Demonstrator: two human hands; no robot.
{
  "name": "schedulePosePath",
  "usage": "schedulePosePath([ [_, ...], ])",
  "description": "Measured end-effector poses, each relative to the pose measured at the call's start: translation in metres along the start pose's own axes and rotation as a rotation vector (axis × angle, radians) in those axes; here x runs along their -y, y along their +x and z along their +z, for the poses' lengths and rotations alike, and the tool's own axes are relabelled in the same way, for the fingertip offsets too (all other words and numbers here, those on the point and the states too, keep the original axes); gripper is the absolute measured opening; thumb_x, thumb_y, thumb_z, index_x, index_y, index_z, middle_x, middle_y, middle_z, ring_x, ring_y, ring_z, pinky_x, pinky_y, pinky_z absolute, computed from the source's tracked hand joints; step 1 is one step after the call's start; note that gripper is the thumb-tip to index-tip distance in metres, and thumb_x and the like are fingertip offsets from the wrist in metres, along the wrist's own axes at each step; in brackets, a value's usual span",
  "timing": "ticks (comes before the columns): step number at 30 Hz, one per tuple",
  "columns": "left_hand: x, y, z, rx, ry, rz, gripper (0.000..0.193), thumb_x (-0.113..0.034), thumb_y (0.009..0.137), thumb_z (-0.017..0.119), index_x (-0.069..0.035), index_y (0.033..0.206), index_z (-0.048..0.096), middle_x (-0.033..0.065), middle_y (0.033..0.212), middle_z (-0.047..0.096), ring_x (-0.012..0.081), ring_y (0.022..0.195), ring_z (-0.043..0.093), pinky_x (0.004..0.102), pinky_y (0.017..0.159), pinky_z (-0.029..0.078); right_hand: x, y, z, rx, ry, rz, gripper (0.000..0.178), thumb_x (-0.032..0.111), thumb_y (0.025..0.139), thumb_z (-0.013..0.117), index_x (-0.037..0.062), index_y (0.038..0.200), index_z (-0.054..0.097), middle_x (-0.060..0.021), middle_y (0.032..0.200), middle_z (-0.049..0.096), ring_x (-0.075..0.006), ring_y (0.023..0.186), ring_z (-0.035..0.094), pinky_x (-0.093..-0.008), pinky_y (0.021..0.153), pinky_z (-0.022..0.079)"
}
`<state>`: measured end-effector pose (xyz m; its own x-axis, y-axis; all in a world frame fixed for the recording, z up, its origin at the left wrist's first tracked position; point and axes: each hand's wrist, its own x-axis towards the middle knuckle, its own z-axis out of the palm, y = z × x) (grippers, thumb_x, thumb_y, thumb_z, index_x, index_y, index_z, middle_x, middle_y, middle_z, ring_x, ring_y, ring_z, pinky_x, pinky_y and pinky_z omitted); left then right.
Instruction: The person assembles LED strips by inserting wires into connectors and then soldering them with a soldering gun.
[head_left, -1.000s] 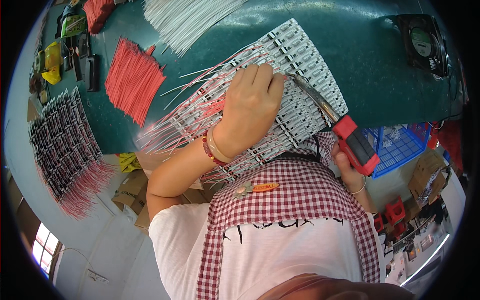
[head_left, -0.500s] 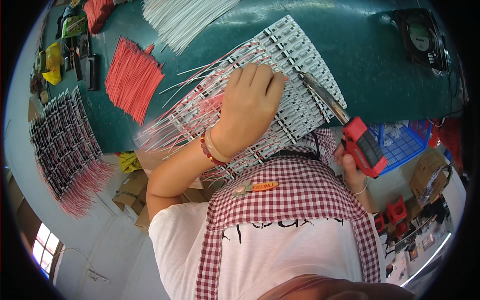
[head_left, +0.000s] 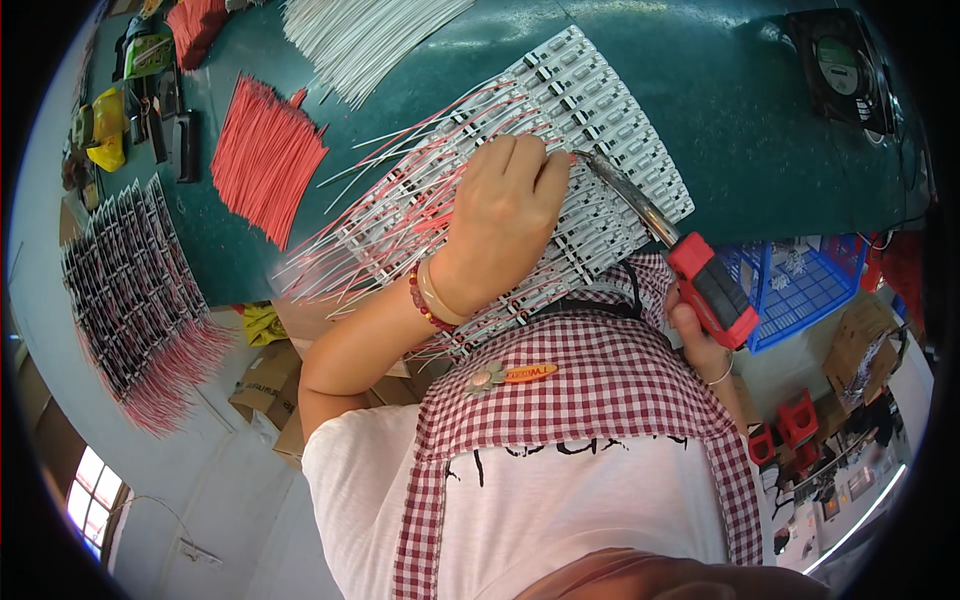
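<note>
My left hand (head_left: 507,215) reaches over a tray of small parts (head_left: 610,105) set in close rows. Its thumb and fingertips are pinched together, with the red tip of a wire showing just beside them. Many thin red and white wires (head_left: 400,215) spread leftward from the rows, partly under my hand and forearm. My right hand (head_left: 700,335) is wrapped around the red-and-black handle of a soldering iron (head_left: 715,285). The iron's dark tip meets the rows right beside my left fingertips; the exact contact is too small to tell.
A bundle of red wires (head_left: 265,160) and one of white wires (head_left: 365,40) lie on the green table (head_left: 740,110). A wired batch of parts (head_left: 135,290) hangs at the left edge. A small fan (head_left: 843,72) stands back right; a blue basket (head_left: 805,290) sits below.
The soldering iron has moved left and slightly down, bringing its tip to my left fingertips. My left hand stays nearly in place, still pinched.
</note>
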<state>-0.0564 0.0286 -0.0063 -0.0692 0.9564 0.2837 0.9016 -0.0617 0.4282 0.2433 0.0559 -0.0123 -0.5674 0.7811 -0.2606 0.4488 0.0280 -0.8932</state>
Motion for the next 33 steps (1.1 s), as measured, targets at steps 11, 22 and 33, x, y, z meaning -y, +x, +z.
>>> schedulePosePath([
  [11, -0.003, 0.004, -0.003, 0.079, 0.063, -0.025, 0.010, -0.003, 0.076, 0.065, -0.002, 0.086, 0.064, 0.0090, 0.079, 0.050, 0.0249, 0.076, 0.053, 0.0367, 0.066, 0.044, 0.009, -0.003, -0.003, -0.029, 0.137, 0.021, 0.031, 0.028, 0.085, 0.070, -0.0015, 0.094, 0.069, -0.0088, 0.076, 0.067, -0.0204, 0.064, 0.065, -0.0306, 0.059, 0.050],
  [22, -0.004, -0.004, 0.000, 0.026, -0.024, 0.051, 0.020, -0.007, 0.075, 0.065, -0.001, 0.094, 0.066, 0.0079, 0.081, 0.048, 0.0237, 0.076, 0.051, 0.0361, 0.066, 0.043, 0.004, -0.011, 0.000, -0.050, 0.203, 0.057, 0.032, 0.032, 0.087, 0.070, 0.0006, 0.086, 0.069, -0.0057, 0.072, 0.066, -0.0175, 0.063, 0.064, -0.0293, 0.059, 0.050],
  [33, -0.010, -0.002, 0.002, 0.043, -0.003, -0.021, 0.022, 0.002, 0.071, 0.067, -0.002, 0.093, 0.070, 0.0074, 0.075, 0.049, 0.0233, 0.072, 0.052, 0.0354, 0.064, 0.045, -0.007, -0.015, -0.003, 0.012, -0.024, -0.017, 0.027, 0.030, 0.086, 0.070, 0.0026, 0.088, 0.069, -0.0054, 0.076, 0.065, -0.0177, 0.064, 0.063, -0.0306, 0.058, 0.049],
])
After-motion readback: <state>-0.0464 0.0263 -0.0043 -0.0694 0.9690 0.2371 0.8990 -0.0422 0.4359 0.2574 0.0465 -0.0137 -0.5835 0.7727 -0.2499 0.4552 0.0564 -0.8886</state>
